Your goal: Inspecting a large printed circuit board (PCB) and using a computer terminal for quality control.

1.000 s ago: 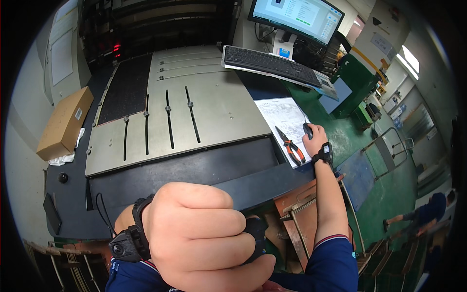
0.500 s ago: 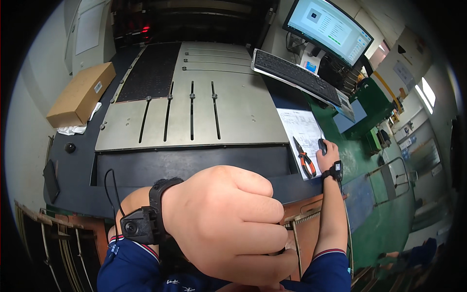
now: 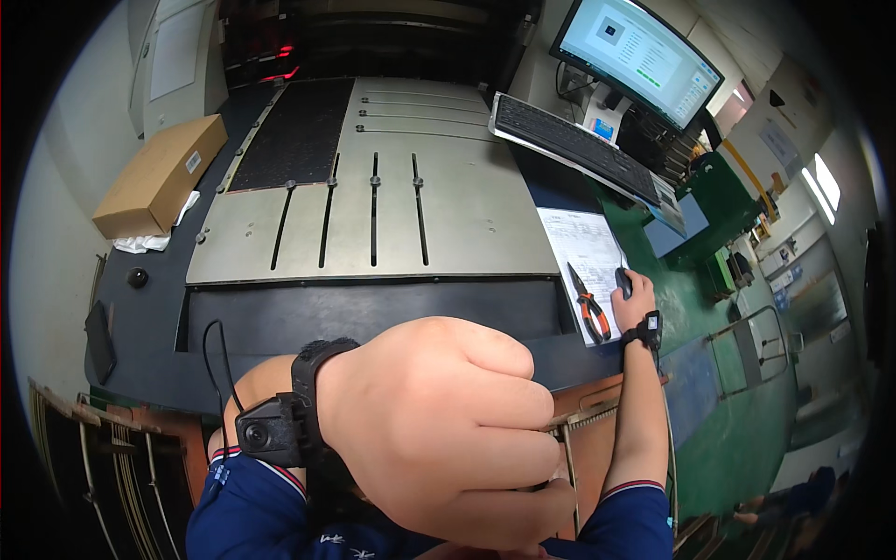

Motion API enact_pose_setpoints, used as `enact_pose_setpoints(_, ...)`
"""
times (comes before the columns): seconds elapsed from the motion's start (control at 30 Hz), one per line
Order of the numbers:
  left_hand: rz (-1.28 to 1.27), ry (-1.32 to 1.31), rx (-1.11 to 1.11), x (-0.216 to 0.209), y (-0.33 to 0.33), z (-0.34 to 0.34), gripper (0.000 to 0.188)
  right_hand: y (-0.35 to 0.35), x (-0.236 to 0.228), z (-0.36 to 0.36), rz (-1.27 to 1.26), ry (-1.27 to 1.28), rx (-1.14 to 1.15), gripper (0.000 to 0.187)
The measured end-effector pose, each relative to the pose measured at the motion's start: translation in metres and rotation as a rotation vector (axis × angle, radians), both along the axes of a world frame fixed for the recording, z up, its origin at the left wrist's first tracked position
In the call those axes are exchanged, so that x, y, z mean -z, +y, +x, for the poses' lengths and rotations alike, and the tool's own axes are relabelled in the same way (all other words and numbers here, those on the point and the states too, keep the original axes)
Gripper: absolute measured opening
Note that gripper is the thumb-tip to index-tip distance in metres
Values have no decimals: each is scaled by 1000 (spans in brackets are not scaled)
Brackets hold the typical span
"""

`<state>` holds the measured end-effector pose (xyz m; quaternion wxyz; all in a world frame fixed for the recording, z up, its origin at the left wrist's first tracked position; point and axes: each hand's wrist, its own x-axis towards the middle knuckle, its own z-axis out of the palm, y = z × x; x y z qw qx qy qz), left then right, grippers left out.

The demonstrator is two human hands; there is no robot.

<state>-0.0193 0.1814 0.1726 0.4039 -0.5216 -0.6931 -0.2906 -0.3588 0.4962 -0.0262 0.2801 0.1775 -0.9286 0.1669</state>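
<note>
Right hand (image 3: 637, 301) at three o'clock, fingers gripping mouse (image 3: 623, 280), work seemingly under way, finish not shown; left hand (image 3: 448, 429) at six, fingers closed; pliers (image 3: 590, 308) lie unheld.

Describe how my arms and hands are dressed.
Both navy short sleeves have red-and-white cuff trim. The left hand is ungloved, its wrist wearing a black strap with a boxy, lensed black device and thin black cable. The right hand, also ungloved, has a black wristband with a small white marking.
</note>
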Motion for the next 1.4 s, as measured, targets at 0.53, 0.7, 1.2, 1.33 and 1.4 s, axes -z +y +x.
enact_pose_setpoints(0.53, 121, -232, -483, 58, -58, -115, 24, 6, 1, -3, 40, -17, -17, 41)
enact_pose_setpoints(0.7, -72, -604, -1336, 138, -187, -161, 52, -3, 1, -4, 54, -5, -29, 42)
enact_pose_setpoints(1.2, -12, -806, -1604, 182, -235, -137, 42, 3, 2, -7, 53, -11, 4, 42)
enact_pose_setpoints(1.33, 28, -826, -1595, 184, -236, -137, 42, 1, 3, -6, 34, -28, 17, 41)
enact_pose_setpoints(1.4, 35, -773, -1618, 187, -237, -138, 42, 1, 3, -6, 29, -12, 5, 41)
